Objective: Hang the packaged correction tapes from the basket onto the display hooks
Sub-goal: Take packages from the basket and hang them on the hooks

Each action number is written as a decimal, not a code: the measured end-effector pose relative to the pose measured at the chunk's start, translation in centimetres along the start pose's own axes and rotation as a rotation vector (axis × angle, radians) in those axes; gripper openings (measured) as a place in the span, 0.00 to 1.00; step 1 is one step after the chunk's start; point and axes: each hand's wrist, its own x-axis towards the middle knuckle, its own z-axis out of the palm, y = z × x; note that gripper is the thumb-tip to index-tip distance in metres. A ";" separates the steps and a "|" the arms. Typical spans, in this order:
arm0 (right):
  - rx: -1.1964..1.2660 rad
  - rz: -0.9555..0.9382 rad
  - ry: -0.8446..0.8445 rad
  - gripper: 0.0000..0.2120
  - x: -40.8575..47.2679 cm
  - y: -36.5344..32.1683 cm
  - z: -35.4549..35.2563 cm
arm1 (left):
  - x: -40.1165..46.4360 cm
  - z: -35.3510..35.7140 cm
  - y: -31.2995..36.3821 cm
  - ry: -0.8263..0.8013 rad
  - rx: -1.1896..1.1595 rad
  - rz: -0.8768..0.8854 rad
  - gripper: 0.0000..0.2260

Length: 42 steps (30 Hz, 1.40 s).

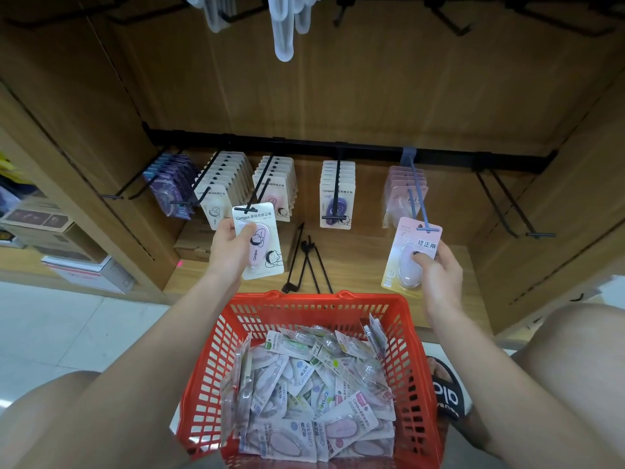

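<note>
A wooden shop shelf faces me, several hooks already loaded. My left hand pinches a white pack at one hook tip; my right hand pinches a pink pack at the blue hook. The basket remains heaped.

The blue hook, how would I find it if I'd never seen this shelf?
Look at the black rail running across the wooden shelf back. Go along it to the right, past the black hooks. The blue hook holds the pink packs and is the only coloured one.
</note>
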 end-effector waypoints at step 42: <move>-0.595 0.182 0.025 0.33 10.5 1.7 4.2 | 7.8 2.8 -2.2 -0.084 0.600 0.025 0.27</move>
